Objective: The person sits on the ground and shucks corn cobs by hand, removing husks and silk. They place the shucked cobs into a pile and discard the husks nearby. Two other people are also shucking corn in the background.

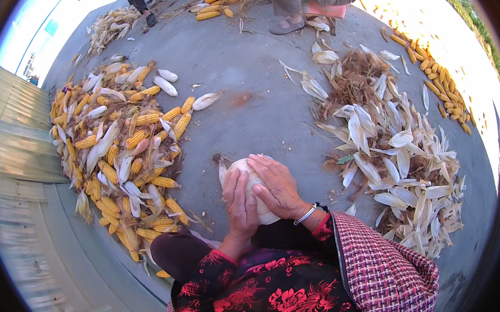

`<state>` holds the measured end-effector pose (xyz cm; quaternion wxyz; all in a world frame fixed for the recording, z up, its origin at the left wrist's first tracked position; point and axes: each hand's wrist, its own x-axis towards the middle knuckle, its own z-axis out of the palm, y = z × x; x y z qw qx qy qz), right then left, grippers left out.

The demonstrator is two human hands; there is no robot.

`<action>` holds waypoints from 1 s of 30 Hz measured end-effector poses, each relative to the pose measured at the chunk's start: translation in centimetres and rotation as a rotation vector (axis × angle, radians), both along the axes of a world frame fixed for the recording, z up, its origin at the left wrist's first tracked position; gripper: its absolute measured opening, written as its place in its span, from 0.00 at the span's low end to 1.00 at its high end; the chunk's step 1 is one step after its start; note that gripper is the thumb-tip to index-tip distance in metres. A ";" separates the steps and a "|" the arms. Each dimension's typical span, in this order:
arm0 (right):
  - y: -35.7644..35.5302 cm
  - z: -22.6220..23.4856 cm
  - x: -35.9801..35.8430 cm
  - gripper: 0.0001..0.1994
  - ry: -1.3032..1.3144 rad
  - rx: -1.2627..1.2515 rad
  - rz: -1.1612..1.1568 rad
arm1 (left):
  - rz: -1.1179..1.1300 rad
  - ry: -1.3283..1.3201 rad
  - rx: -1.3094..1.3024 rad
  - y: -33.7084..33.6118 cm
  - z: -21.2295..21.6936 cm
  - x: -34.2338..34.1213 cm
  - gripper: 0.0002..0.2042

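Observation:
An ear of corn [245, 173] still wrapped in its pale husk lies lengthwise in front of me, its brown silk tip pointing up-left. My left hand [240, 205] grips its near left side. My right hand [276, 187], with a silver bangle at the wrist, lies over the right side of the husk, fingers curled on it. Both hands hold the same ear above the grey concrete ground [258, 104].
A big heap of yellow cobs and unhusked ears [118, 152] lies to my left. A pile of stripped pale husks and brown silk [393, 153] lies to my right. Husked cobs [440, 81] line the far right. Another person's legs [300, 1] sit at the top, beside more cobs [218, 3].

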<state>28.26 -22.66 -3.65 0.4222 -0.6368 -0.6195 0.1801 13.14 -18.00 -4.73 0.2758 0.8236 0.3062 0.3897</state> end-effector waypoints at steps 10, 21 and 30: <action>0.7 -3.0 1.5 0.24 0.364 -0.052 -0.043 | -0.030 -0.294 -0.505 0.4 -2.1 0.4 0.29; 0.8 -3.7 1.9 0.27 0.459 -0.149 -0.110 | -0.020 -0.230 -0.484 0.7 -1.7 -0.3 0.38; -0.3 3.9 6.9 0.28 -0.350 -0.370 -0.080 | 0.053 -0.121 -0.379 -0.5 -1.5 1.4 0.39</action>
